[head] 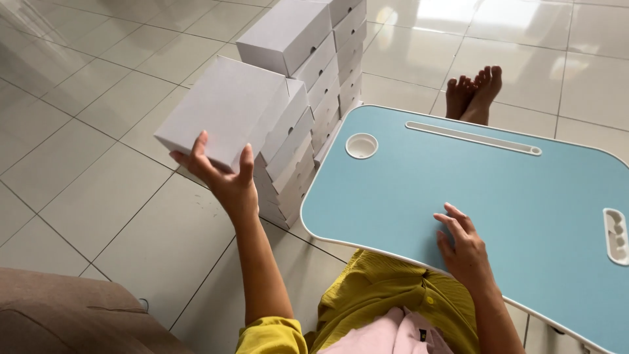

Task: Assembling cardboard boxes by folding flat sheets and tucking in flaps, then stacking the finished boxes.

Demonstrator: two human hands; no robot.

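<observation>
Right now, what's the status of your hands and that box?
Left hand holds grey box beside box stacks. Right hand flat on blue table. Nothing in the way.

The box in your left hand looks like matt grey cardboard, smooth and plain, as do the stacked boxes just beyond it. Under your right hand the counter has a matt blue top with a white plastic-looking rim. The floor below your left hand is glossy, reflective tile. Your yellow sleeve is crinkled cloth.
</observation>
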